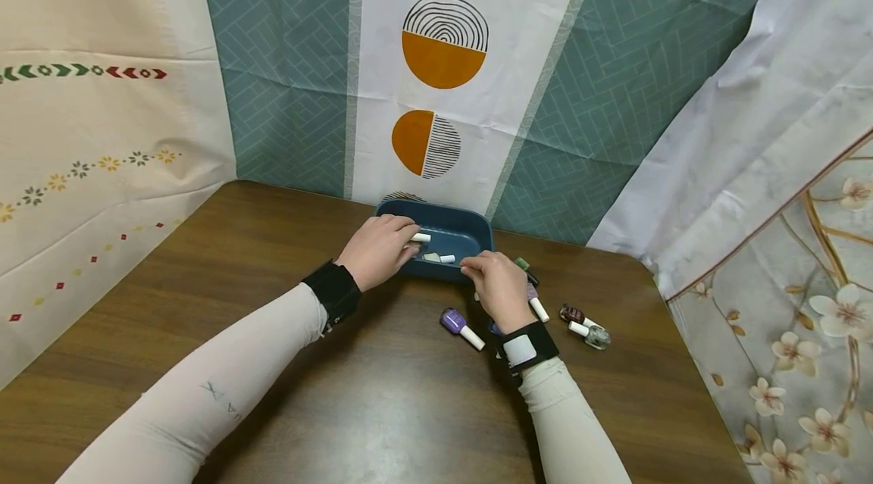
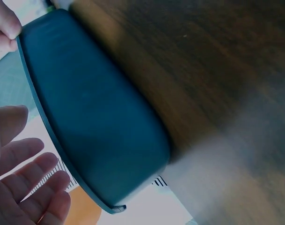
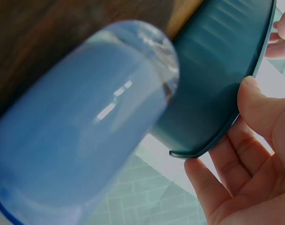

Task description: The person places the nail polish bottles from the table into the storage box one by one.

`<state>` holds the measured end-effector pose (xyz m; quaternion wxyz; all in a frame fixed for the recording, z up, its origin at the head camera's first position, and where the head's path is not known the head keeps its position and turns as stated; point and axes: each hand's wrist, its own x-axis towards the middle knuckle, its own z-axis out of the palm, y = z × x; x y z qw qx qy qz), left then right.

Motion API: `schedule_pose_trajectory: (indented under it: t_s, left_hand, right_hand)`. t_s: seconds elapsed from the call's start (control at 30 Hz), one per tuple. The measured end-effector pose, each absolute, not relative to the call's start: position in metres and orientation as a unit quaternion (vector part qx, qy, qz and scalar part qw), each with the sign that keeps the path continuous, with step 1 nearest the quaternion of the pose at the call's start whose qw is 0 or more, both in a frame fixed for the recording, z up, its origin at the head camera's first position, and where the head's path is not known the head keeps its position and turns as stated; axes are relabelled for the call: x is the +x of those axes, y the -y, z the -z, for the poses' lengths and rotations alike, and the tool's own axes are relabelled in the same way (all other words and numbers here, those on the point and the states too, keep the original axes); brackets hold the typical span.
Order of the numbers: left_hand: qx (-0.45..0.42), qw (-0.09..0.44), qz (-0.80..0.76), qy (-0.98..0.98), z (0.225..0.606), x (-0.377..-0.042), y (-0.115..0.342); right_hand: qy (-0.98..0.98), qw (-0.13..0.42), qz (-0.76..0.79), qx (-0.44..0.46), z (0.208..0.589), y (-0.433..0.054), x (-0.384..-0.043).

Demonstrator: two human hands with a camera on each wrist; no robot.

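A dark blue-teal tray (image 1: 443, 270) stands at the back of the table. Its near right rim is pinched by my right hand (image 1: 501, 287), the thumb (image 3: 251, 93) on the outside and the fingers over the edge. Above the tray's left side hovers my left hand (image 1: 378, 249), fingers relaxed and thumb apart, with nothing seen between them in the left wrist view. Inside the tray, a nail polish bottle's white cap (image 1: 422, 238) shows beside the left fingers. Another nail polish bottle (image 1: 439, 258) with a white cap lies along the near wall.
A purple nail polish bottle (image 1: 453, 321) lies on the table before the tray. A blue bottle (image 3: 86, 122) looms close under the right wrist. Further right are a lilac bottle (image 1: 533, 293), a dark red bottle (image 1: 571, 313) and a clear glittery bottle (image 1: 598, 337). Curtains surround the table.
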<state>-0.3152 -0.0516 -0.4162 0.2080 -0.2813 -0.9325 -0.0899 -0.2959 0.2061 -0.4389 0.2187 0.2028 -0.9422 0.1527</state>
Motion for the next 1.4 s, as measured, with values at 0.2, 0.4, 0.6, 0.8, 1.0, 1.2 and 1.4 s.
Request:
schedule_pose_trajectory:
  t_s: [0.2, 0.4, 0.6, 0.8, 1.0, 1.2, 1.4]
  left_hand:
    - [-0.281, 0.240, 0.076, 0.926, 0.422, -0.307, 0.060]
    - [-0.288, 0.272, 0.075, 0.915, 0.427, -0.299, 0.064]
    - [-0.287, 0.296, 0.089, 0.907, 0.432, -0.294, 0.067]
    - [-0.278, 0.295, 0.093, 0.909, 0.435, -0.290, 0.068]
    - [-0.270, 0.291, 0.091, 0.913, 0.437, -0.288, 0.067]
    - [-0.263, 0.292, 0.085, 0.916, 0.440, -0.287, 0.067]
    - [-0.259, 0.296, 0.083, 0.916, 0.442, -0.288, 0.067]
  right_hand:
    - [0.940, 0.223, -0.154, 0.206, 0.439, -0.206, -0.296]
    - [0.942, 0.221, -0.150, 0.202, 0.440, -0.207, -0.297]
    - [0.942, 0.222, -0.152, 0.201, 0.440, -0.207, -0.296]
    - [0.942, 0.221, -0.151, 0.200, 0.441, -0.207, -0.296]
    - [0.943, 0.220, -0.150, 0.200, 0.440, -0.205, -0.296]
    - [0.943, 0.220, -0.151, 0.200, 0.441, -0.205, -0.296]
    - [0.944, 0.220, -0.148, 0.198, 0.441, -0.205, -0.295]
